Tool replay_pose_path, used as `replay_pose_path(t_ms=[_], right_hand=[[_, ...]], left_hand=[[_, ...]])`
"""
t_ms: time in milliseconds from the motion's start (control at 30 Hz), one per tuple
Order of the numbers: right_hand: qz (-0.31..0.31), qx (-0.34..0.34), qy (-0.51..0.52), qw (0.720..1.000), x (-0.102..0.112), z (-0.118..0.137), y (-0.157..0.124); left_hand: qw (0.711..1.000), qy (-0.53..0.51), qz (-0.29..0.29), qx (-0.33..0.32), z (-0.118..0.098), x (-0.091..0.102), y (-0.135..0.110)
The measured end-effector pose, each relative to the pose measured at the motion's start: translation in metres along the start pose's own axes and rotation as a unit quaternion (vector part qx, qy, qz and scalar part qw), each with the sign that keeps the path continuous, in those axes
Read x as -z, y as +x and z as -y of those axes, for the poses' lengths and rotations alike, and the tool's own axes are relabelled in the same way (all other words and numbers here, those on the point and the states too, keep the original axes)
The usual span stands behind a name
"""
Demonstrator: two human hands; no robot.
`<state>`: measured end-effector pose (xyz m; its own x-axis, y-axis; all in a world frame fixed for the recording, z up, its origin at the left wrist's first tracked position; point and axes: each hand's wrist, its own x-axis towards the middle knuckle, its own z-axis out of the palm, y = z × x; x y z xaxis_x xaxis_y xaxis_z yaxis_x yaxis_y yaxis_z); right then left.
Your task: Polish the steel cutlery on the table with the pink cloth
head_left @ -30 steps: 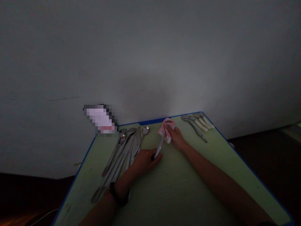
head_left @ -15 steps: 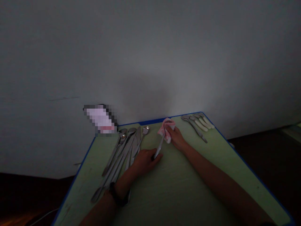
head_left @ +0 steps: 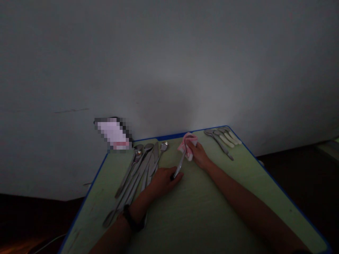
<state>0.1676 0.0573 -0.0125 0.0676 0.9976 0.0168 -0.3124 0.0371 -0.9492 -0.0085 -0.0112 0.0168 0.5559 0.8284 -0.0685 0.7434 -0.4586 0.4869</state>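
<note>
My left hand (head_left: 164, 180) is closed on the handle of a shiny metal piece of cutlery (head_left: 180, 164), which slants up and away to the right. Its far end is wrapped in a pink and white cloth (head_left: 189, 155), so I cannot tell if it is a spoon or a fork. Closed around that cloth is my right hand (head_left: 199, 155), pinching the covered end. Left of my hands lies a loose bundle of long metal spoons and knives (head_left: 141, 169), partly hidden under my left forearm.
Toward the back right corner of the green, blue-edged table (head_left: 212, 211) are several pieces of cutlery, some with white handles (head_left: 226, 140), beside an all-metal one (head_left: 219, 144). A blurred-out phone-like device (head_left: 113, 134) leans at the back left. Behind the table rises a grey wall (head_left: 169, 63).
</note>
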Motion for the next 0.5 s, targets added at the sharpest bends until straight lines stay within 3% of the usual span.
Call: replay_pose_path(t_ms=[500], right_hand=[[0.002,0.005,0.018,1.000,0.0025,-0.0059,0.0041]], left_hand=[[1.000,0.017,-0.003,0.007,0.0015,-0.0022,0.0001]])
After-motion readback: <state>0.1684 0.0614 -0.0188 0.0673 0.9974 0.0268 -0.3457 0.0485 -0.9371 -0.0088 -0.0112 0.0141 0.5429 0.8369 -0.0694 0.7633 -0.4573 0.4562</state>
